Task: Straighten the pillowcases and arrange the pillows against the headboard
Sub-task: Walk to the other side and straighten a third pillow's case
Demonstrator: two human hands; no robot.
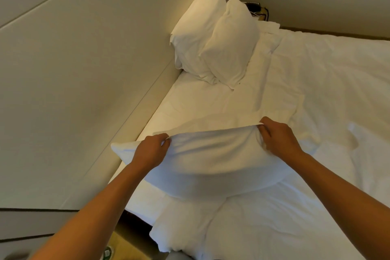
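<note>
A white pillow (211, 160) lies across the near part of the bed, raised a little off the sheet. My left hand (150, 150) pinches the top edge of its pillowcase on the left. My right hand (278, 137) grips the same edge on the right, and the cloth is stretched taut between them. Two more white pillows stand at the far end: one (194, 27) leans on the padded headboard (84, 69), the other (232, 42) leans against the first. Another pillow (181, 228) lies below the held one at the bed's near edge.
The white duvet (327, 91) covers the bed to the right, wrinkled. A bedside table with dark items and a white cable (257, 10) stands past the far pillows. The bed's near left corner meets a dark gap and floor (130, 230).
</note>
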